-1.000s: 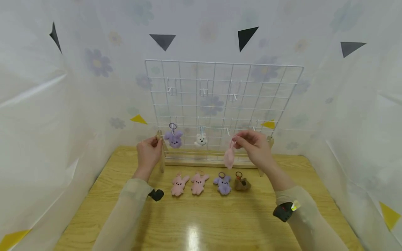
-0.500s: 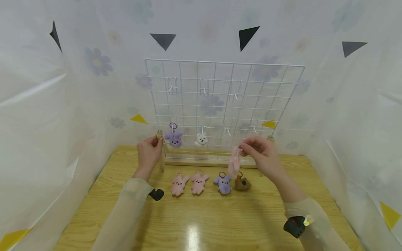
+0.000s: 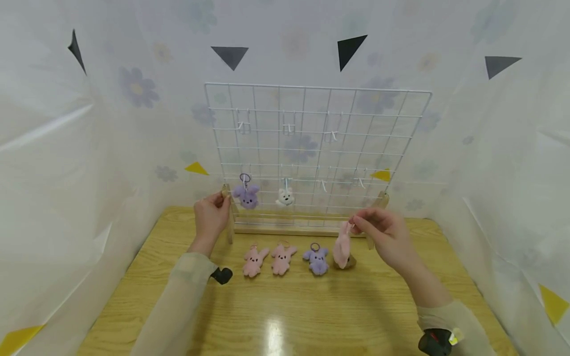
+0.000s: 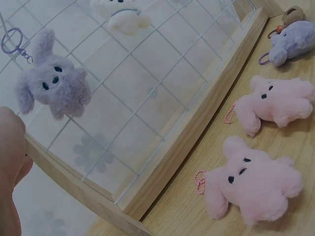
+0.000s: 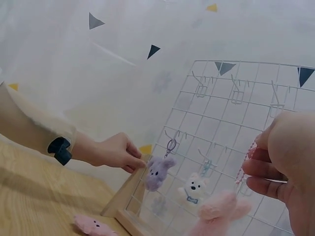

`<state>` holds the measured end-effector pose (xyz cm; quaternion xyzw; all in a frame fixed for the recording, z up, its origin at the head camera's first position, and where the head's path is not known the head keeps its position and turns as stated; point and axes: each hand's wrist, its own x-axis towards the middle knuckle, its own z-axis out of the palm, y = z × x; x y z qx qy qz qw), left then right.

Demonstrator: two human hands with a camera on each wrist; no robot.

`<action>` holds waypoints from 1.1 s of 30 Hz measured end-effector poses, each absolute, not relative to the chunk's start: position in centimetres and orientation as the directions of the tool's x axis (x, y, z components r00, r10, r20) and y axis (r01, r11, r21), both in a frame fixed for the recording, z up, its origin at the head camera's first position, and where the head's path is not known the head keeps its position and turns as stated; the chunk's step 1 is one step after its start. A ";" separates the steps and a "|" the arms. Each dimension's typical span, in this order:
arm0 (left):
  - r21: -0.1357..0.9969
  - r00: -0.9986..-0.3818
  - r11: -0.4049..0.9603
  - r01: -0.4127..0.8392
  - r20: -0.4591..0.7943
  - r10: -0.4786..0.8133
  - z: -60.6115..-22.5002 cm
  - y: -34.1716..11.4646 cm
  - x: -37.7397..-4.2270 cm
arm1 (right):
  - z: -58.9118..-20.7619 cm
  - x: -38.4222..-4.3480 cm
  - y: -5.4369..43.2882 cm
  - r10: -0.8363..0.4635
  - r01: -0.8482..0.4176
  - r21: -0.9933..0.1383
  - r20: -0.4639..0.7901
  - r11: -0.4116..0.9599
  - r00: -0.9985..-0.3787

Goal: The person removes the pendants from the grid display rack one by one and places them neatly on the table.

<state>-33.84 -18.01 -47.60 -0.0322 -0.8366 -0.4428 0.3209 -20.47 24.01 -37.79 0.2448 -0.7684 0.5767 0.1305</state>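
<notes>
My right hand (image 3: 388,236) pinched a pink bead chain (image 5: 241,176) between thumb and fingers, and from it hung a pink plush (image 3: 342,246). The toy lay below my fingertips and a little to their left, its long axis close to upright, with the top leaning slightly towards my grip. Its narrow end pointed up to the chain and its fuller end down at the table (image 3: 285,301); I saw it nearly edge-on (neither view gave me its face). From my head it overlapped the brown charm (image 3: 351,262), though I could not tell whether they touched. One hook (image 3: 323,186) stood up and left of that pinch and another hook (image 3: 361,183) almost straight above, both on the wire grid (image 3: 305,88) beyond. My left hand (image 3: 211,217) was well apart from the plush, its fingers gripping the wooden post (image 3: 230,227); the right was plainly nearer. Farther off, a purple plush (image 3: 247,197) and a white bear (image 3: 285,197) hung from the grid, heads up.
</notes>
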 end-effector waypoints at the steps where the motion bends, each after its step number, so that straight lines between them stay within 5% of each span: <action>1: 0.720 -0.791 0.605 0.340 0.567 -0.229 -47.6 -18.0 -33.8 | -37.9 -20.3 24.1 -0.231 -0.529 -0.821 0.484 0.214 -0.844; 33: 0.704 -0.780 0.623 0.342 0.582 -0.229 -47.5 -17.9 -33.9 | -42.3 -15.3 28.2 -0.198 -0.456 -0.857 0.417 0.242 -0.887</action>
